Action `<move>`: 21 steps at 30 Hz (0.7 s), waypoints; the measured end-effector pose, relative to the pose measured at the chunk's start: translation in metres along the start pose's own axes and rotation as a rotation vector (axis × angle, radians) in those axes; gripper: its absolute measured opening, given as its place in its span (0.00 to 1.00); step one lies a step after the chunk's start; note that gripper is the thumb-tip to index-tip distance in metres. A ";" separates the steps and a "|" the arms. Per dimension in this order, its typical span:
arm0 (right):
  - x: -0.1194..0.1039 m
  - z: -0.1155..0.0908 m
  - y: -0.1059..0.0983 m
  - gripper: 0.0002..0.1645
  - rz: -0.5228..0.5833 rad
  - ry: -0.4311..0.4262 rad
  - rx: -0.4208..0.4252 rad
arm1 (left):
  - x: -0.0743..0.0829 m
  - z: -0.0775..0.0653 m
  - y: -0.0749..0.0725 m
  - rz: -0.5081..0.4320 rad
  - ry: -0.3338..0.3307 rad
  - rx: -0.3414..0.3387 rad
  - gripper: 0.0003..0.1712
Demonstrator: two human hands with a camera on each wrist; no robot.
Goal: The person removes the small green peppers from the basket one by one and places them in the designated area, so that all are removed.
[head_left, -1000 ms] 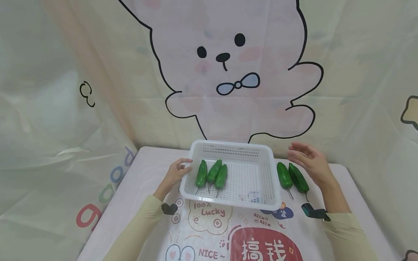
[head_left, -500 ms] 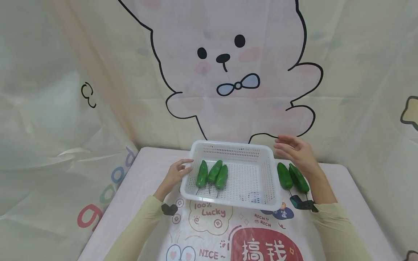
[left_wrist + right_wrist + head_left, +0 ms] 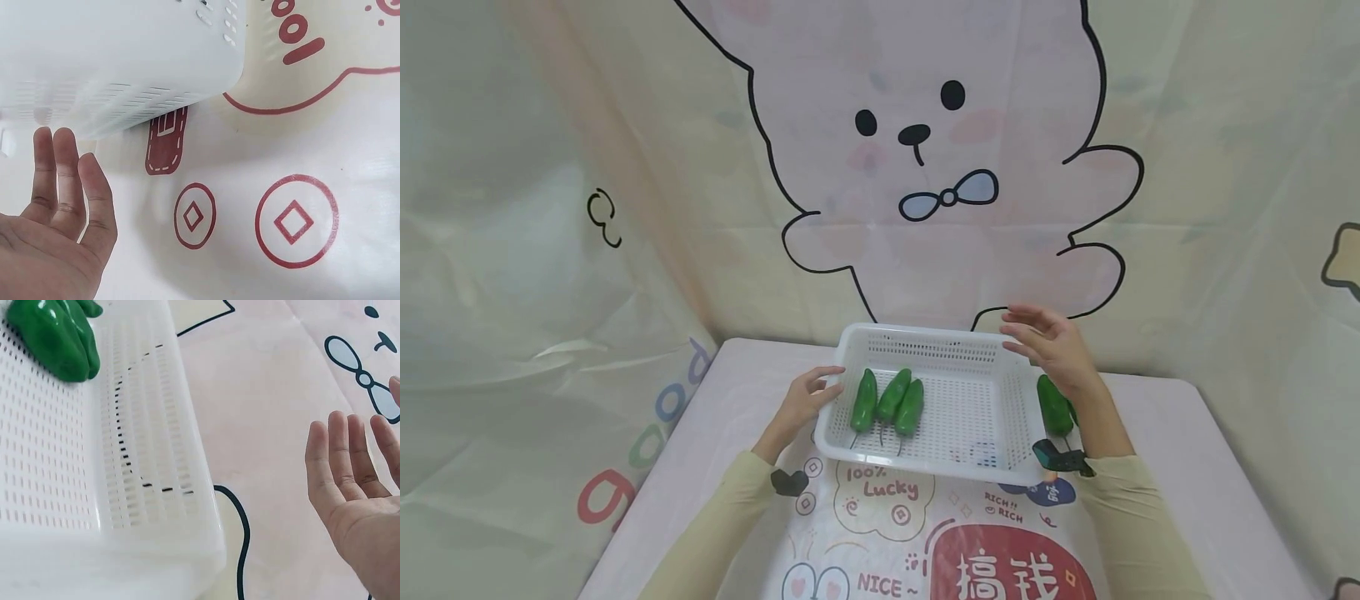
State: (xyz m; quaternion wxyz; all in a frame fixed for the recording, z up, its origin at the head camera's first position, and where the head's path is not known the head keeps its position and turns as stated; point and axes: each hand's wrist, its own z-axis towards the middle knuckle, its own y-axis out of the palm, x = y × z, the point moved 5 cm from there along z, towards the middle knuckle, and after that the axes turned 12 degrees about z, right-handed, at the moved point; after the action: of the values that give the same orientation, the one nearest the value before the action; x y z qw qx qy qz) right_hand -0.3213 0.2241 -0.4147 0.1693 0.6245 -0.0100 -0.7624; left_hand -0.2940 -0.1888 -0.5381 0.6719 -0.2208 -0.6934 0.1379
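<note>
A white plastic basket (image 3: pixel 958 417) with perforated walls stands on the table, holding three green chili peppers (image 3: pixel 893 396) in its left half. My left hand (image 3: pixel 801 404) is at the basket's left rim; in the left wrist view its straight fingertips (image 3: pixel 65 140) meet the outer wall. Raised over the back right corner of the basket is my right hand (image 3: pixel 1052 346), fingers spread and holding nothing. Right of the basket lies another green chili pepper (image 3: pixel 1054 407); one beside it is mostly hidden behind my right forearm.
The table (image 3: pixel 1157 425) has a printed cover with drawings and lettering. A backdrop sheet (image 3: pixel 917 250) with a cartoon animal hangs just behind the table, and another sheet (image 3: pixel 535 333) hangs along the left side.
My right hand has moved left, from above the loose peppers to the basket's back right corner, and its forearm now covers one pepper. The left hand and basket have stayed put.
</note>
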 end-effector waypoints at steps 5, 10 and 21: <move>0.007 0.004 0.012 0.23 0.005 -0.005 -0.024 | 0.000 0.000 0.001 -0.010 -0.016 -0.001 0.24; 0.013 0.006 0.024 0.26 0.045 0.002 -0.061 | 0.001 0.000 0.002 -0.007 -0.024 0.005 0.24; 0.033 0.014 0.043 0.24 0.071 0.040 -0.045 | 0.004 -0.001 0.001 -0.059 -0.008 -0.010 0.25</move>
State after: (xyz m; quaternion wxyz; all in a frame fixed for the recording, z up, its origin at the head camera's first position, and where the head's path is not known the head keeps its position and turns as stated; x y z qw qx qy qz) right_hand -0.3297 0.1718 -0.4329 0.2106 0.6349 -0.0117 -0.7432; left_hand -0.2925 -0.1862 -0.5347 0.6718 -0.2034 -0.7028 0.1154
